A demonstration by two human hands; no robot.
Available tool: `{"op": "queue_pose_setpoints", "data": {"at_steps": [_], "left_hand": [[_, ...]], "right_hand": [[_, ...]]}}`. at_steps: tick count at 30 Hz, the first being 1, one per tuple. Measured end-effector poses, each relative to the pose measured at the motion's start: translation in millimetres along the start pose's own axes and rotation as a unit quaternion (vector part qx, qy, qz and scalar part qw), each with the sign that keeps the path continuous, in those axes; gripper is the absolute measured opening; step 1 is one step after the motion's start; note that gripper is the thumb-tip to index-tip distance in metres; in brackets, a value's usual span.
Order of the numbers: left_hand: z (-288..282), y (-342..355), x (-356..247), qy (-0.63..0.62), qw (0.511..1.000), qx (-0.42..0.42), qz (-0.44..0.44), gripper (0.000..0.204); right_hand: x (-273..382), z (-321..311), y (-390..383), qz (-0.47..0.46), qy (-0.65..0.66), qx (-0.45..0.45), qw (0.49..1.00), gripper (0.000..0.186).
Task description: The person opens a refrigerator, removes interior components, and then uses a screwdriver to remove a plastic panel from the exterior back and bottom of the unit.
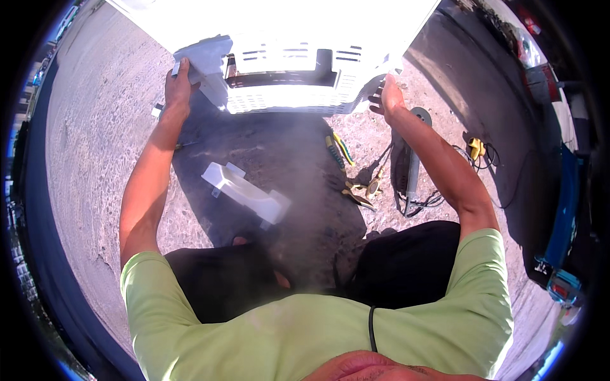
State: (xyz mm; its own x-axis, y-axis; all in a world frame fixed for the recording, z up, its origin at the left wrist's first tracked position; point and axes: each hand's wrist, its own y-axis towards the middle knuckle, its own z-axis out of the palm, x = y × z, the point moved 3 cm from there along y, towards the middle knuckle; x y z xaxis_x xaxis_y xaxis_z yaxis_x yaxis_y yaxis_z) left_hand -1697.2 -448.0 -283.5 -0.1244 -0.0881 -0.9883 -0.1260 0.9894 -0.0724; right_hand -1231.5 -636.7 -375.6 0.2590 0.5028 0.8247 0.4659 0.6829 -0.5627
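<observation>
White slotted metal casing (286, 38): upper centre of view. Left hand (178, 92): closed on its left corner. Right hand (392, 98): at opposite corner, grip cannot be told. Step, apparently: positioning the casing; next move seems to call for even, two-sided support.

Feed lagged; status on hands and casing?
Left hand gripping white casing, left corner; right hand at its right edge. On ground: loose white bracket, corded grinder.

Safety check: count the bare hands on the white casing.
2: the left hand at the near left corner of the white casing, the right hand at its right side. None appears hidden.
</observation>
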Motion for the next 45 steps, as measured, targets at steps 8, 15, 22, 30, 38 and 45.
{"op": "queue_pose_setpoints", "data": {"at_steps": [8, 15, 22, 30, 38, 45], "left_hand": [[-2, 1, 6, 0.006, 0.999, -0.005, -0.032, 0.054], [4, -2, 5, -0.038, 0.999, -0.009, -0.017, 0.057], [22, -8, -3, -0.006, 0.999, -0.041, -0.014, 0.060], [12, -5, 3, 0.074, 0.996, -0.038, -0.033, 0.075], [11, -5, 3, 0.106, 0.993, -0.028, -0.032, 0.077], [15, -6, -2, 0.094, 0.995, -0.013, -0.034, 0.073]], "right_hand": [[20, -10, 1, -0.025, -0.096, -0.096, 0.990, 0.059], [49, -25, -10, -0.100, -0.183, -0.161, 0.965, 0.066], [50, -36, 4, -0.162, -0.195, -0.152, 0.955, 0.057], [63, -30, -23, -0.181, -0.247, -0.121, 0.944, 0.051], [51, -36, 12, -0.176, -0.161, -0.094, 0.967, 0.051], [56, -32, -5, -0.220, -0.095, -0.103, 0.965, 0.047]]}}
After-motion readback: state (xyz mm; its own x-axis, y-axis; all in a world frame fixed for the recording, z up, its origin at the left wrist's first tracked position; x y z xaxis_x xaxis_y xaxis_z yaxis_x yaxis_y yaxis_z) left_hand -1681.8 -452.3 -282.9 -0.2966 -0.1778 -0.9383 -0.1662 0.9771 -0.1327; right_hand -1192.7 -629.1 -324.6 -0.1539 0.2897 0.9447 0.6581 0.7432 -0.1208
